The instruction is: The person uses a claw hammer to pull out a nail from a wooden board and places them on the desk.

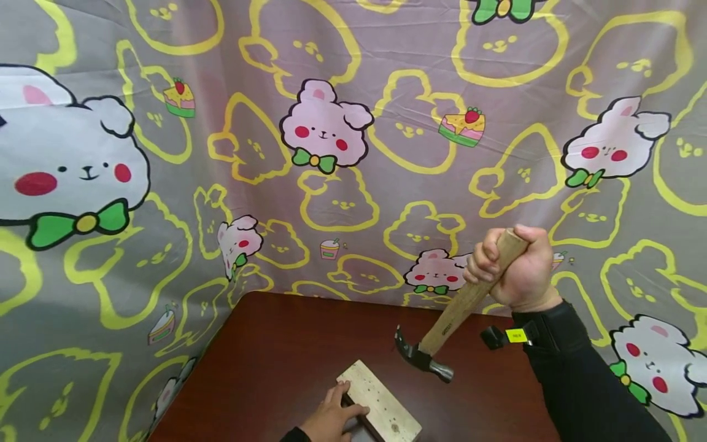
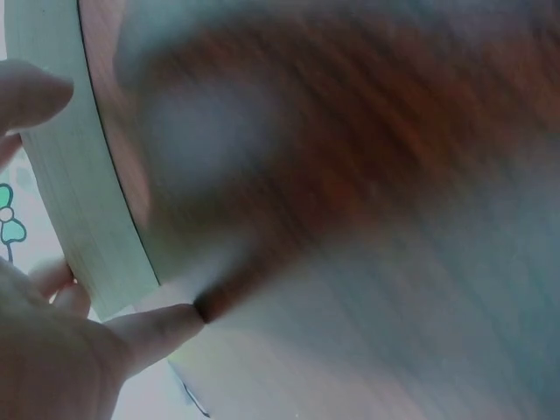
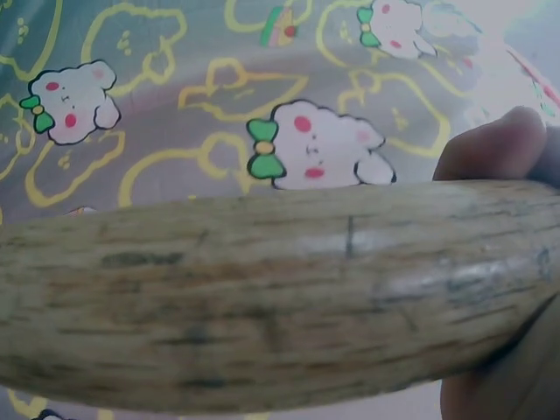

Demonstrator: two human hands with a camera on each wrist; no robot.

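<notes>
My right hand (image 1: pixel 510 267) grips the end of a claw hammer's wooden handle (image 1: pixel 469 298), raised above the table. The steel head (image 1: pixel 422 358) hangs low and to the left, just above and right of a pale wooden block (image 1: pixel 381 405). My left hand (image 1: pixel 331 417) rests on the block's left edge, fingers laid over its top corner. In the left wrist view the fingers (image 2: pixel 149 337) touch the block's pale side (image 2: pixel 83 210). The handle (image 3: pixel 262 297) fills the right wrist view, with a fingertip (image 3: pixel 494 144) curled over it.
The block lies on a dark red-brown table (image 1: pixel 276 368), close to its near edge. A grey cloth printed with pink and white bears (image 1: pixel 326 132) hangs behind and drapes round the table's left and right sides.
</notes>
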